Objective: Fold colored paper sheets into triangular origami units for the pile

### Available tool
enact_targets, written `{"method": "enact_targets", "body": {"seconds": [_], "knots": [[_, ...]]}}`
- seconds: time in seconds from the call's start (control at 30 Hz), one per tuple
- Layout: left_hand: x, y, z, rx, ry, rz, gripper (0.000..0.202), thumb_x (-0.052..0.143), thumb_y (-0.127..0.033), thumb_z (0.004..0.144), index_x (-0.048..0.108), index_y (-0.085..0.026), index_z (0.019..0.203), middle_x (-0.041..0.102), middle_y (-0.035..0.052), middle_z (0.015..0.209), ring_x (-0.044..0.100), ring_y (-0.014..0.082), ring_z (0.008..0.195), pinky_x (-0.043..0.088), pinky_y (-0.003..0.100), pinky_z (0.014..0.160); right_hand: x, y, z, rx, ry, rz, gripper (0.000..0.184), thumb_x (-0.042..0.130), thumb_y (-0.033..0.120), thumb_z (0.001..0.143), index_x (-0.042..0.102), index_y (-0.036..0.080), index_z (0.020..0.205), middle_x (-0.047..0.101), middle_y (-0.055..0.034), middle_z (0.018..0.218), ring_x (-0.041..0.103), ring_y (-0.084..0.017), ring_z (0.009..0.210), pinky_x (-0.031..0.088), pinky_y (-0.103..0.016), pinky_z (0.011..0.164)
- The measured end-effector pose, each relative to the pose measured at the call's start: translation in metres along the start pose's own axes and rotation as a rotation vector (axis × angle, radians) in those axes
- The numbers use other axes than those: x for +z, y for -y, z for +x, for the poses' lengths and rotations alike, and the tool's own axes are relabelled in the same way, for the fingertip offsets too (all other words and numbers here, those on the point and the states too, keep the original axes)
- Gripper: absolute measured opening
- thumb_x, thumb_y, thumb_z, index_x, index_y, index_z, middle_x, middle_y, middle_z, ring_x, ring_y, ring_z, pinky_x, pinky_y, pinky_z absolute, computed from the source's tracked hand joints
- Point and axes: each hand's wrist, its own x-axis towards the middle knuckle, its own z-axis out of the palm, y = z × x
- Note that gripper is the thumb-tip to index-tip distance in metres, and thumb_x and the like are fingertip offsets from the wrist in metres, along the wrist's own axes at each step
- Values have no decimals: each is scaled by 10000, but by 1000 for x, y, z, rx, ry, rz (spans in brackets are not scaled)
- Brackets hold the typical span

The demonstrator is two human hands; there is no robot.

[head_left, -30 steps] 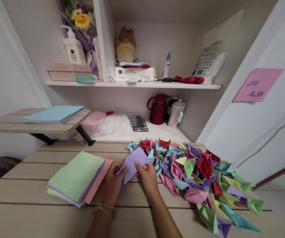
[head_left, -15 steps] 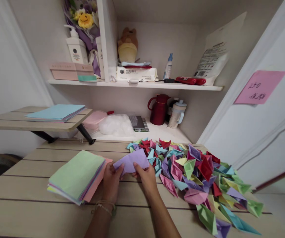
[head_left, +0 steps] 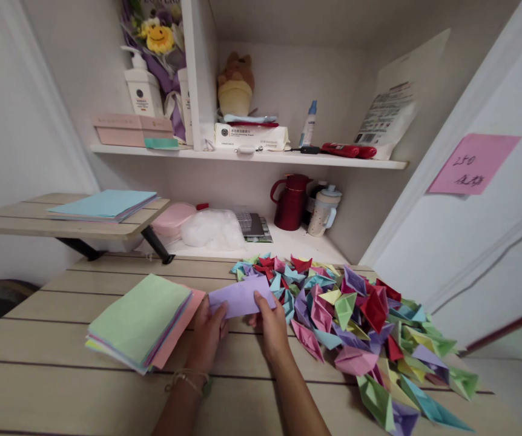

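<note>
A folded sheet of purple paper [head_left: 241, 297] is held up between both hands, tilted, over the slatted table. At its left end, my left hand [head_left: 210, 330] pinches it with the thumb on top. My right hand [head_left: 270, 318] grips the right end, thumb lying across the face and fingers curled behind. Left of my left hand lies a stack of coloured paper [head_left: 140, 318], light green on top, with a salmon sheet [head_left: 180, 330] sticking out at its right side. To the right of my right hand spreads a big heap of folded paper boats [head_left: 347, 309] in many colours.
A small raised stand [head_left: 16, 224] at the left bears more paper with a blue sheet [head_left: 106, 204] on top. Behind the table, a cabinet holds a dark red jug [head_left: 291, 203], a tumbler [head_left: 324, 210] and a white fluffy bundle [head_left: 213, 229]. A pink note [head_left: 474, 163] hangs on the right.
The purple paper now looks like a longer, neater strip with an even upper edge. My right thumb has shifted up and slightly right across it. My left hand stays at the left end.
</note>
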Motion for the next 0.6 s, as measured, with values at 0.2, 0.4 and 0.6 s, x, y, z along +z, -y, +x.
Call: {"method": "enact_targets", "body": {"seconds": [0.2,0.4,0.6], "knots": [[-4,-8,-1,131,-87,-89,238,703,-263,580,657,-156,787,625,14,725,526,114,581,409,206,501,-1,-2,4,30,15,3,330,676,418,634,551,149,778,530,54,431,446,-70,324,313,-149,308],[-3,-9,-7,134,90,-160,258,598,-269,675,684,-165,896,619,28,670,530,136,588,431,241,516,-1,2,2,120,26,128,336,667,456,639,498,170,686,288,141,289,225,-24,226,195,-131,260],[-3,-6,-4,154,67,-123,317,546,-396,725,682,-125,820,639,78,764,572,180,657,450,270,533,-2,8,0,131,60,199,353,674,469,636,507,159,668,262,145,273,181,-17,241,215,-133,276]]}}
